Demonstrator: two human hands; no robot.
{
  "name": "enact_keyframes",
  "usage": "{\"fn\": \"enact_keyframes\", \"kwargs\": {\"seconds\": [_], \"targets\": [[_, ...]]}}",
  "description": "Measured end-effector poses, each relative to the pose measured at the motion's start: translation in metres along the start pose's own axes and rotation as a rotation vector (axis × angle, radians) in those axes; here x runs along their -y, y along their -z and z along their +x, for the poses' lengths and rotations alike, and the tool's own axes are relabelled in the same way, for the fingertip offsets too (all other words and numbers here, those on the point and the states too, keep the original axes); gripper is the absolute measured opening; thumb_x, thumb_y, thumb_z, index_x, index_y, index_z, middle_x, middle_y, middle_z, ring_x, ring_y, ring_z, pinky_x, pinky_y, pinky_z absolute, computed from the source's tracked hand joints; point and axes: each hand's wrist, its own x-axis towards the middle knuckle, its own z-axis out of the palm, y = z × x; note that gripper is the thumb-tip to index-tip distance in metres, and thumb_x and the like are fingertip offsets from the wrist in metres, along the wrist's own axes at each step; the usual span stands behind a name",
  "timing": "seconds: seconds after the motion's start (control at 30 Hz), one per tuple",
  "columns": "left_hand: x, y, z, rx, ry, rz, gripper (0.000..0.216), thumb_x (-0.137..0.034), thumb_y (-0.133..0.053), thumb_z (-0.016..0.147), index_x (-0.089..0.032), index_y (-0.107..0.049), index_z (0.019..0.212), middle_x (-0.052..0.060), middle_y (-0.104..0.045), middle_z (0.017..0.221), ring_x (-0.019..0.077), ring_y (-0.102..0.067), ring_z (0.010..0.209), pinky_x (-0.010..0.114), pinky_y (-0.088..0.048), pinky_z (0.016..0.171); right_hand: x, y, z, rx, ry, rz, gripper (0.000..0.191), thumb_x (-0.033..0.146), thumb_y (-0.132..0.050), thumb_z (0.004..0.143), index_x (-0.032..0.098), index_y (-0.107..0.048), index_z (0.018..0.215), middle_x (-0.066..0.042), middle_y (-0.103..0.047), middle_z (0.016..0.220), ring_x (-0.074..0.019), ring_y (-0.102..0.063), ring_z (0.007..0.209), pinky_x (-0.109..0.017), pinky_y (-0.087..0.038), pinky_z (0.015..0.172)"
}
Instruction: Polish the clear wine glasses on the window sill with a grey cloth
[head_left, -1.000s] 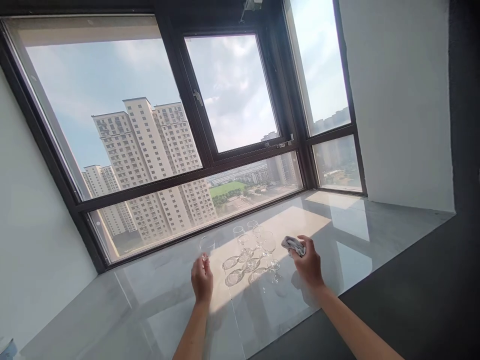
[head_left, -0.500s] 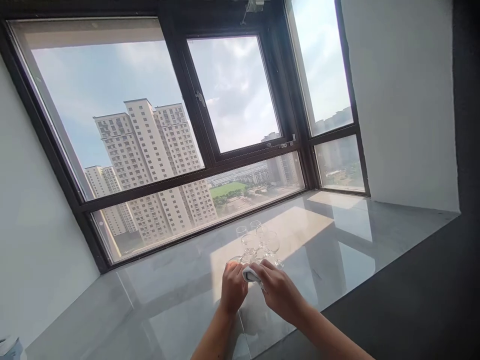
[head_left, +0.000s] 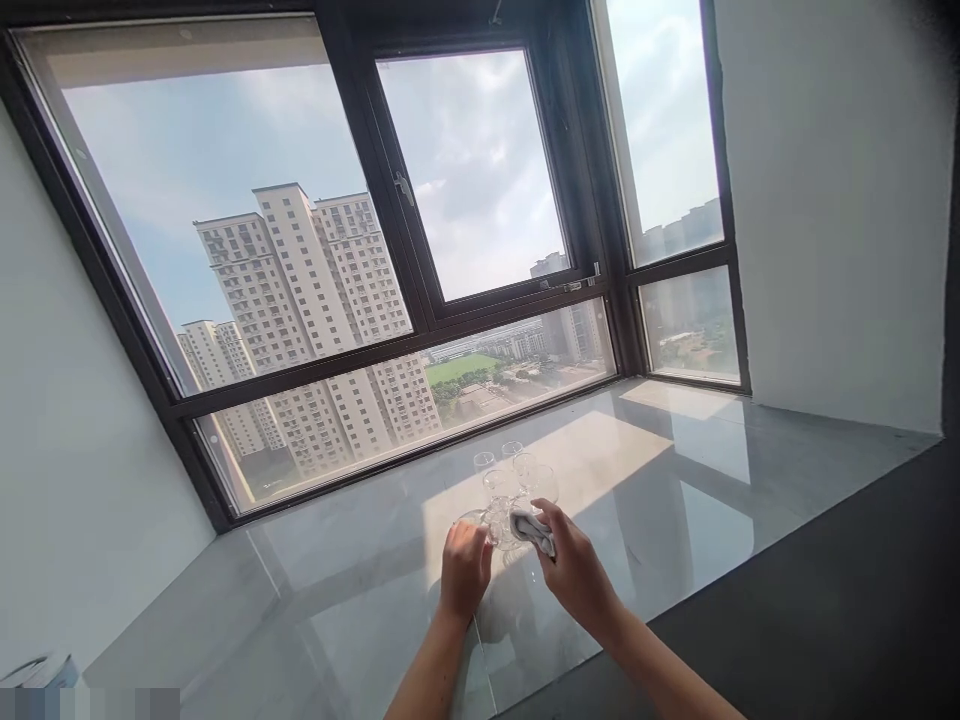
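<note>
Several clear stemmed glasses [head_left: 498, 484] stand close together on the glossy grey windowsill, just beyond my hands. My left hand [head_left: 466, 568] is closed with its fingertips on a clear wine glass [head_left: 498, 527]. Its stem is partly hidden by the fingers, and its outline blends with the glasses behind. In my right hand [head_left: 564, 552] a crumpled grey-white cloth [head_left: 532, 530] is gripped, close to the right side of that glass and apart from my left hand.
A dark-framed window [head_left: 420, 338] rises behind the sill [head_left: 360, 600], with metal handles on its sash. White walls close both sides. The sill's front edge runs diagonally at the lower right. A partly cropped container [head_left: 45, 670] sits at the lower left corner.
My right hand with the cloth has moved right, away from my left hand, uncovering the glass between them. The whole view has shifted slightly.
</note>
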Motion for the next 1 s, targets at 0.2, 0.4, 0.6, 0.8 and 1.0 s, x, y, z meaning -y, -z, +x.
{"fn": "enact_keyframes", "kwargs": {"seconds": [0.2,0.4,0.6,0.8,1.0], "targets": [[0.006,-0.004,0.000,-0.084,0.109,0.068,0.021,-0.010,-0.047,0.087,-0.022,-0.057,0.073,0.003,-0.058,0.070,0.0196,-0.055,0.071,0.031,-0.043,0.069,0.007,-0.007,-0.027,-0.055,-0.039,0.095,0.043,0.014,-0.048,0.087,0.026,-0.045,0.128,-0.007,-0.072,0.098,-0.0207,-0.071,0.090,-0.032,-0.059,0.074],[0.012,-0.009,-0.004,-0.049,0.138,-0.020,0.022,-0.016,-0.044,0.092,-0.019,-0.063,0.081,0.004,-0.062,0.076,0.0192,-0.058,0.074,0.032,-0.047,0.072,-0.047,0.040,-0.022,-0.107,-0.195,-0.084,0.039,0.026,-0.050,0.088,0.023,-0.045,0.126,-0.010,-0.070,0.099,-0.0225,-0.070,0.088,-0.030,-0.055,0.070],[0.020,-0.011,-0.007,-0.045,0.146,-0.144,0.024,-0.022,-0.044,0.093,-0.020,-0.068,0.090,0.008,-0.067,0.091,0.0221,-0.063,0.090,0.038,-0.051,0.080,-0.092,0.055,-0.028,-0.028,-0.387,-0.219,0.045,0.021,-0.051,0.079,0.021,-0.045,0.124,-0.008,-0.068,0.092,-0.0216,-0.068,0.077,-0.030,-0.051,0.066],[0.016,-0.010,-0.005,0.083,0.255,-0.194,0.036,-0.044,-0.046,0.095,-0.020,-0.069,0.079,0.007,-0.068,0.078,0.0216,-0.064,0.082,0.034,-0.049,0.077,-0.088,0.045,-0.034,-0.042,-0.412,-0.319,0.045,0.015,-0.044,0.085,0.021,-0.043,0.129,-0.013,-0.068,0.104,-0.0263,-0.068,0.097,-0.032,-0.050,0.067],[-0.014,-0.017,0.006,0.311,0.390,-0.372,0.049,-0.050,-0.042,0.093,-0.020,-0.056,0.057,0.001,-0.057,0.059,0.0132,-0.050,0.058,0.026,-0.036,0.062,-0.085,0.047,-0.033,-0.014,-0.396,-0.351,0.049,0.009,-0.046,0.083,0.023,-0.039,0.129,-0.010,-0.067,0.103,-0.0247,-0.067,0.097,-0.032,-0.051,0.072]]}}
